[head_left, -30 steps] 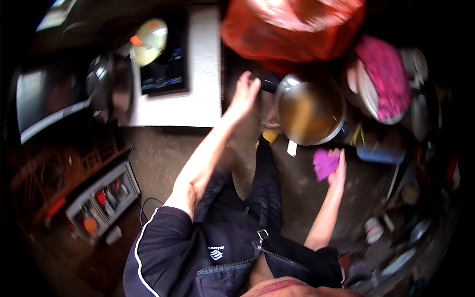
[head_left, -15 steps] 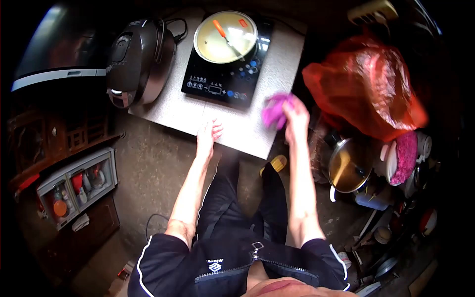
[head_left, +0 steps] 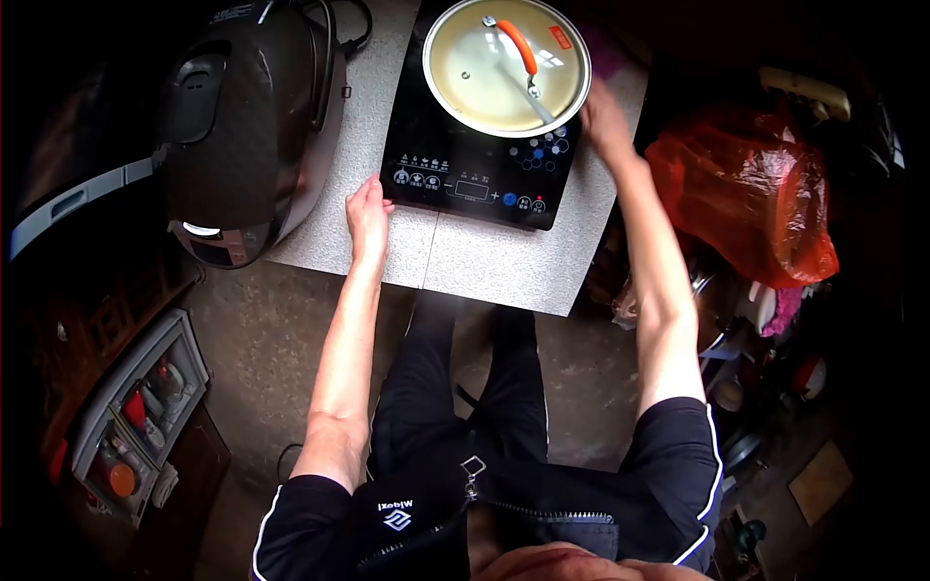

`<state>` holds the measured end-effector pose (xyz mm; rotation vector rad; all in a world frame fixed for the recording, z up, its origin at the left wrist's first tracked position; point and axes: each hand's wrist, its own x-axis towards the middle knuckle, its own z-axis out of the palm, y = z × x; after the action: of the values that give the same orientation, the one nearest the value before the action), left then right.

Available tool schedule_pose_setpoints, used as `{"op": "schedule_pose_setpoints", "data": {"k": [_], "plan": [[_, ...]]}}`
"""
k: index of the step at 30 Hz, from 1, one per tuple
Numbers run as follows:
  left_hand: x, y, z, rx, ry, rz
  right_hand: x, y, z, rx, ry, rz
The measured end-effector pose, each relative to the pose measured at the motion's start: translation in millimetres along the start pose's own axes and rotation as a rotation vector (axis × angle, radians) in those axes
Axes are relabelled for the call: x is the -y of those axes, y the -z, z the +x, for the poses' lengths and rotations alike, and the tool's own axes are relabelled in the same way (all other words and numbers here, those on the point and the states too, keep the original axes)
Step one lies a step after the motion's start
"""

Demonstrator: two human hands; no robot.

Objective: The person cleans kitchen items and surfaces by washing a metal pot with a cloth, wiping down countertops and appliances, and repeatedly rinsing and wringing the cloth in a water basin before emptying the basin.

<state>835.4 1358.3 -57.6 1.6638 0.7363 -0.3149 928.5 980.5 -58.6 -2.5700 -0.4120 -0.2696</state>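
Observation:
A black induction cooker (head_left: 470,203) bears a pot covered by a glass lid (head_left: 484,82) with an orange handle (head_left: 518,46). Through the glass, a long utensil shows dimly. At the cooker's front left corner is my left hand (head_left: 368,218), fingers drawn together, with thumb and forefinger against the corner. My right hand (head_left: 603,121), blurred, is beside the pot's right side. Just beyond it, a purple cloth (head_left: 608,53) lies in shadow, partly hidden by the pot; the fingers on it are hard to make out.
A dark rice cooker (head_left: 247,126) stands left on the pale tabletop (head_left: 504,261). Right of the table are a red plastic bag (head_left: 751,194) and a power strip (head_left: 804,92). At lower left, a glass-fronted cabinet (head_left: 145,416) holds bottles.
My right hand has moved forward with the purple cloth, from the table's right edge to beside the pot. My left hand has come up to the cooker's corner. The view has moved closer.

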Motion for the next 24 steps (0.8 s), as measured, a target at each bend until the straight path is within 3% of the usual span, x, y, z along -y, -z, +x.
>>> {"op": "schedule_pose_setpoints", "data": {"k": [3, 6, 11, 13, 15, 19, 22, 24], "plan": [[-6, 0, 0, -0.01, 0.003, -0.003, 65, -15, -73, -0.049, -0.074, -0.101], [10, 7, 10, 0.03, -0.068, 0.052, 141, -27, -101, 0.068, -0.171, -0.057], [-6, 9, 2, 0.057, -0.052, 0.008, 214, -64, -58, 0.165, -0.089, 0.051], [0, 11, 5, 0.073, -0.051, -0.063, 222, -92, -20, 0.135, 0.024, 0.048], [3, 12, 5, 0.072, -0.016, -0.16, 227, -113, 26, 0.071, -0.012, 0.041], [6, 14, -4, 0.105, 0.088, -0.384, 213, -152, 114, -0.062, -0.166, -0.094], [17, 15, -10, 0.146, 0.195, -0.522, 209, -161, 165, -0.333, -0.436, -0.087], [34, 16, -12, 0.186, 0.294, -0.606, 185, -188, 186, -0.28, -0.53, -0.646]]}}
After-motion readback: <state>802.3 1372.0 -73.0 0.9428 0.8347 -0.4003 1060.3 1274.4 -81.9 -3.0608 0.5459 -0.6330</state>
